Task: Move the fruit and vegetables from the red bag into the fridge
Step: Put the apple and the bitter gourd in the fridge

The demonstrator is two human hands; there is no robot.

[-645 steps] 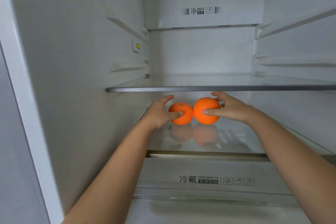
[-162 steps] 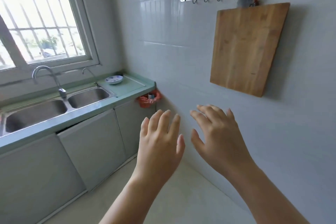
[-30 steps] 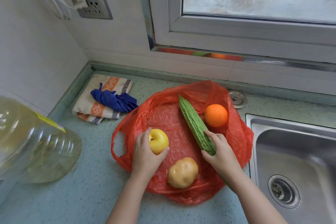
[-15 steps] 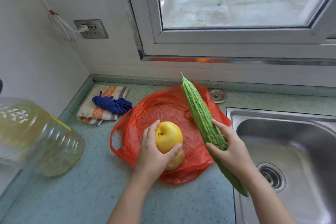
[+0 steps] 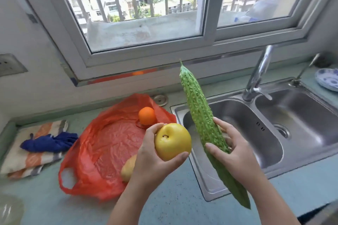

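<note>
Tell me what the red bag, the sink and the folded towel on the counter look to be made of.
Red bag: thin plastic film, judging by its glossy crinkles and the punched handle hole.
Sink: likely stainless steel, brushed silver with soft reflections.
Folded towel: woven fabric, probably cotton, matte with orange and grey stripes and soft folded edges.

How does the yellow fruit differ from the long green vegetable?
The yellow fruit is round and smooth; the green gourd is long and bumpy. The left hand holds the fruit; the right hand holds the gourd, tip pointing up. Both are held clear of the red bag.
</note>
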